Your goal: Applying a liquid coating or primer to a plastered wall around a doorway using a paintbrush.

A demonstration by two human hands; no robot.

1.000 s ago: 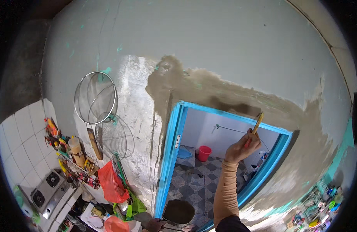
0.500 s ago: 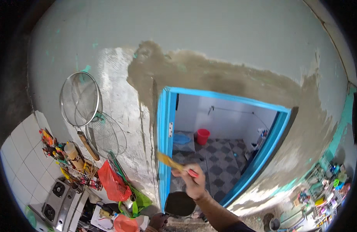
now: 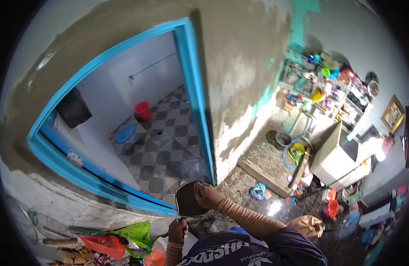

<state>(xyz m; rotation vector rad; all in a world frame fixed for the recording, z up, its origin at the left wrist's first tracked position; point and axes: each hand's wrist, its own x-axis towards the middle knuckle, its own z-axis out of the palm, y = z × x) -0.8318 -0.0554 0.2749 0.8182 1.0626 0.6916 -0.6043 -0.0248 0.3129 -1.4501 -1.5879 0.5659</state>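
Observation:
My left hand [image 3: 177,231] is closed round the short dark handle of a pan [image 3: 176,205]. Grey-brown wet mortar [image 3: 186,199] lies inside the pan, in front of the foot of the blue door frame [image 3: 200,119]. Over the pan's right side, my right hand [image 3: 208,196] is closed, its fingers down at the mortar. The flat yellow tool with a red end, seen in that hand earlier, is almost wholly hidden now. Damp grey mortar [image 3: 240,48] covers the wall around the doorway.
Through the doorway, a red bucket [image 3: 143,111] stands on a patterned tile floor. A wooden beam [image 3: 264,178] edges rubble on the right, near a dish rack [image 3: 324,88] and a white tub [image 3: 337,155]. Bags, including a red one [image 3: 104,246], hang at lower left.
My view has swung right and down. My right hand has dropped from the left door jamb to the pan. The left hand still holds the pan's handle.

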